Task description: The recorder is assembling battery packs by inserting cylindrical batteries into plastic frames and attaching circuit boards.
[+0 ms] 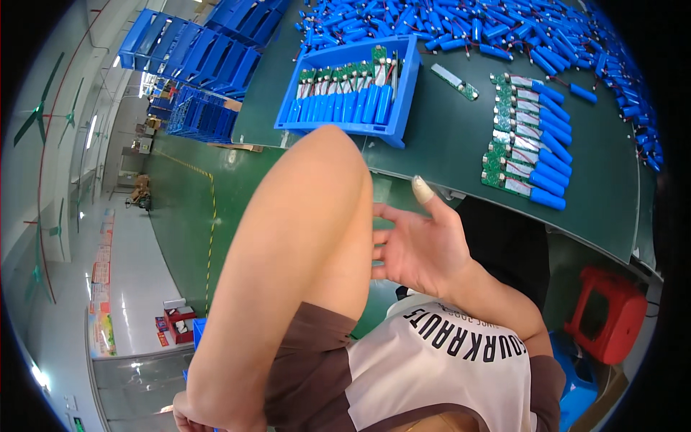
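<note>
Hanging near the table (439,137), the right hand (425,248) is released; I cannot tell whether the left hand (186,415) grips; lettering (464,342) marks the shirt (432,378).

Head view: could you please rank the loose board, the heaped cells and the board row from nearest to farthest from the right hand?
1. Board row, forward and right.
2. Loose board, farther forward, left of the row.
3. Heaped cells, forward, beyond the loose board.

Smooth plastic crate (408,83), glossy plastic-wrapped cells (554,162), matt cloth shirt (439,385).
</note>
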Demonstrator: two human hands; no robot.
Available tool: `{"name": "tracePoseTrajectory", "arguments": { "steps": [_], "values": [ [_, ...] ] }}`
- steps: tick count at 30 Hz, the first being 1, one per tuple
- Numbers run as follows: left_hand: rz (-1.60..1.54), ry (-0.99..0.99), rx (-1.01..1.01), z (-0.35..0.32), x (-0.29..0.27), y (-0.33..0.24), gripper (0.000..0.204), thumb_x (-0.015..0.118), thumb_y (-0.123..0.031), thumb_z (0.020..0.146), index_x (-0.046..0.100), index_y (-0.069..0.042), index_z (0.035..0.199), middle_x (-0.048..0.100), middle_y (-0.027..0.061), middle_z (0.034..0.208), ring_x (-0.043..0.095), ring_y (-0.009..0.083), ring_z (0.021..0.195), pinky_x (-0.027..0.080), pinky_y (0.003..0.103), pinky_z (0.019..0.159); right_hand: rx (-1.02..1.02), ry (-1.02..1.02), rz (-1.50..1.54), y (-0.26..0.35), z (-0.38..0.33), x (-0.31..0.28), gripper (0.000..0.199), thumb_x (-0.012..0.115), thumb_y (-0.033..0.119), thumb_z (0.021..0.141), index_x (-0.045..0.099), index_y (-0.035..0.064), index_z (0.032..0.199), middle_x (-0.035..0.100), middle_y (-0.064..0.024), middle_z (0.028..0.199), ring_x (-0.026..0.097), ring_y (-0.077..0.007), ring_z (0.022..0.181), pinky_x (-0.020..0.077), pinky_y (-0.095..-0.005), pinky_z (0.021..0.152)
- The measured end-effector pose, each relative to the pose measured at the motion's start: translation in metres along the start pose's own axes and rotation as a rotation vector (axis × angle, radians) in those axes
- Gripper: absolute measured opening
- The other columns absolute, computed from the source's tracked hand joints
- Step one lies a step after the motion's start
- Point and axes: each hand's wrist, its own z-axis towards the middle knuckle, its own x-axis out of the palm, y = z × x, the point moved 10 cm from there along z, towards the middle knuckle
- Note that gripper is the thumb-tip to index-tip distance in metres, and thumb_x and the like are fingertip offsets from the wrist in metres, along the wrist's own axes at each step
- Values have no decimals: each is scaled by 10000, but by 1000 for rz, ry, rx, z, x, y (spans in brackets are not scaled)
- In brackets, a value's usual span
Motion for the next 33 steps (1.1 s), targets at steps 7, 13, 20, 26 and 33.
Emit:
{"name": "tracePoseTrajectory", "arguments": {
  "steps": [7,13,20,26,33],
  "values": [
    [-22,-110,22,54,-29,-27,130,545,-19,915,632,-58,1005,615,99,909,616,167,851,510,369,741,60,-261,2,-9,-12,-11,759,377,603,1016,423,11,1488,451,-163,1542,440,-371,1410,359,-580,1138],
    [43,167,-453,28,-3,13,233,546,37,854,599,-28,1071,560,165,1002,560,281,922,472,436,776,10,161,-128,17,9,-6,590,402,497,1057,467,83,1472,519,-141,1484,535,-313,1335,464,-506,1081],
    [446,728,-1117,-305,13,-78,328,568,29,847,570,59,1174,541,222,1043,544,421,948,459,558,852,717,307,-1,-100,20,-31,666,561,467,1009,405,-32,1421,664,-171,1223,673,-215,1093,538,-349,924],
    [278,491,-1538,-362,35,-165,366,571,48,789,582,-42,1144,503,212,1110,517,390,931,426,520,826,514,261,-539,-54,-5,-64,748,670,526,933,433,-20,1385,674,-184,1102,691,-213,932,550,-318,806],
    [-273,541,-1463,-308,136,-252,118,546,-135,1016,637,-64,993,614,125,940,635,227,811,488,443,637,471,246,-666,-37,-37,-54,908,633,660,835,423,-39,1375,652,-182,1068,662,-196,864,526,-299,756]
  ]
}}
